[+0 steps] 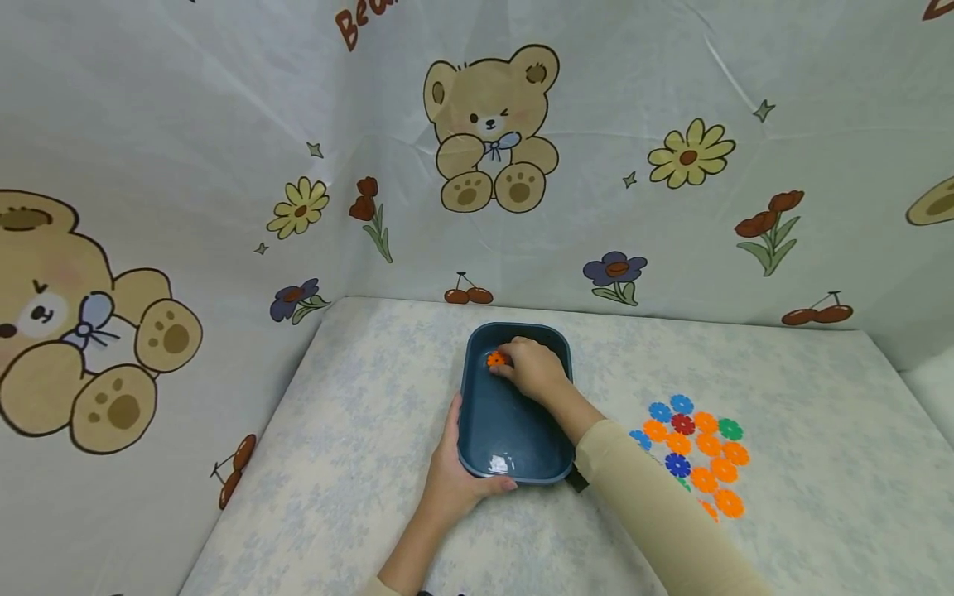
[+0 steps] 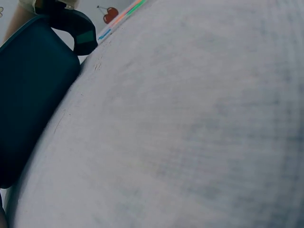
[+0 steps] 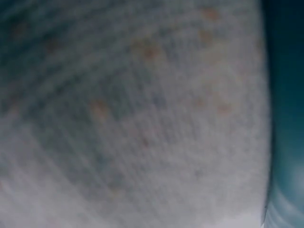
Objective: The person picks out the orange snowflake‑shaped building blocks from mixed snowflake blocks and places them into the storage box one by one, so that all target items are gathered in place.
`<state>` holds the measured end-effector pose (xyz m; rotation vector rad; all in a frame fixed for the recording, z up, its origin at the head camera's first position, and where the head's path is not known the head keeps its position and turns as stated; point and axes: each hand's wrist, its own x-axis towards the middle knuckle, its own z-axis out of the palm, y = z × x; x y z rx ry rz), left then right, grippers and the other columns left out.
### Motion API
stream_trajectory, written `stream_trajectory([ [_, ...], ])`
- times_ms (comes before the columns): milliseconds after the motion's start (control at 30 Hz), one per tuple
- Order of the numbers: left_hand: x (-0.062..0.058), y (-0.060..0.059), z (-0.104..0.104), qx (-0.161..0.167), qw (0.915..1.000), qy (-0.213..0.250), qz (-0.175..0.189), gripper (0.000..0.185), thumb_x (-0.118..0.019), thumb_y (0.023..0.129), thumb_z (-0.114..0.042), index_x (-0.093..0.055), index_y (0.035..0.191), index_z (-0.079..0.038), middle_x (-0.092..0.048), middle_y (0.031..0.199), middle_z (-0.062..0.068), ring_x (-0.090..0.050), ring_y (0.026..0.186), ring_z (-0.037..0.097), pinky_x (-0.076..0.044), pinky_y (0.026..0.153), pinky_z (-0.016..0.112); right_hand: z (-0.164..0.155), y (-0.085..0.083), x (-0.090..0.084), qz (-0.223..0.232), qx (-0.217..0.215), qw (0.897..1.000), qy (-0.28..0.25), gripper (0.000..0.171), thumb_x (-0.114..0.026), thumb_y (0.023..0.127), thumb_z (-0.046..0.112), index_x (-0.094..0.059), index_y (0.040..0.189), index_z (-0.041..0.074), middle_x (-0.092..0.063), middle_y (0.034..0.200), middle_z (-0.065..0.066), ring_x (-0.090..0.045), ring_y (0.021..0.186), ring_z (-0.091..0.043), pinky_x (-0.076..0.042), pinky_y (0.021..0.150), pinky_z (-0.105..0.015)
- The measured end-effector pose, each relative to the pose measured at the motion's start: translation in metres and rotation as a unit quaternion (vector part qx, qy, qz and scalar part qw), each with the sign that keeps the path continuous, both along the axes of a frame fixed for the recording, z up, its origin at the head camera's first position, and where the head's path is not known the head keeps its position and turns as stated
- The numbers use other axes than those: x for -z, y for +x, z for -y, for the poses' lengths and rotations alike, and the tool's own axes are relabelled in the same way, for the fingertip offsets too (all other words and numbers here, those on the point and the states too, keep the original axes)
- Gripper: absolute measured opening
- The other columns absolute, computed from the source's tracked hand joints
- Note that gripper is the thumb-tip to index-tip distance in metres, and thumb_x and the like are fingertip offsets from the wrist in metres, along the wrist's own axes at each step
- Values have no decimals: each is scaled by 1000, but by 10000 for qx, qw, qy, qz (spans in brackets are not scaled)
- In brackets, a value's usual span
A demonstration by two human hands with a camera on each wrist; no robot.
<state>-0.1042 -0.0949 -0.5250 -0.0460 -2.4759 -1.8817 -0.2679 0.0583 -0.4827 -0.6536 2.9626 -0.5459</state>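
Orange flower disc (image 1: 496,359) (inside blue tray (image 1: 492,414))

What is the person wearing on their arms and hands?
The right arm wears a long beige sleeve down to the wrist. A dark strap shows beside it, probably the wrist camera's band. Both the right hand and the left hand are bare, with no gloves or rings visible.

Dark blue tray (image 1: 477,430); orange piece (image 1: 495,359); cloth (image 1: 358,430) seemingly pale floral.

Head high, downward; wrists close; share tray (image 1: 477,430).
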Motion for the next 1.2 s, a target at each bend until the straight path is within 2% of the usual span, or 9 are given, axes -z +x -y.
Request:
stream_trajectory([
  [467,1,0,-1,-1,10000,32,-5,135,-98,58,-28,-9,161,-29,-21,165,-5,-24,151,23,-28,116,57,-2,4,0,-99,-147,9991,380,37,-66,95,36,-70,121,10,-65,104,-7,-59,78,-18,-52,71,-35],
  [600,1,0,-1,28,10000,-8,-82,136,-98,58,-29,-8,161,-30,-20,165,-5,-25,151,23,-29,116,56,-4,12,-10,-446,-367,9978,321,39,-67,95,34,-68,125,10,-65,104,-6,-58,73,-16,-51,64,-32],
  [733,1,0,0,0,9999,-63,-143,136,-98,57,-30,-8,160,-31,-21,165,-3,-27,150,23,-31,115,57,-15,24,-27,-803,-583,9951,-30,40,-69,94,32,-68,127,9,-64,99,-4,-53,67,-11,-47,58,-26],
  [967,2,0,-1,17,9997,-35,-223,137,-98,57,-33,-9,161,-26,-23,165,-2,-30,149,26,-32,114,58,-61,46,-56,-1064,-530,9916,-510,45,-71,92,34,-66,129,11,-64,99,-3,-51,66,-8,-44,58,-24],
  [1067,2,0,-2,17,9997,-15,-229,138,-98,56,-35,-8,161,-27,-23,165,-2,-30,149,27,-32,114,58,-91,54,-60,-1119,-299,9917,-555,44,-73,90,32,-66,129,12,-65,99,-3,-51,65,-9,-44,58,-24],
  [1200,3,0,-2,-25,9996,-51,-277,139,-99,55,-33,-8,161,-27,-23,165,1,-31,148,29,-32,113,59,-139,62,-57,-1001,193,9936,-480,42,-72,91,27,-65,130,12,-65,100,-4,-47,60,-11,-42,55,-24],
])
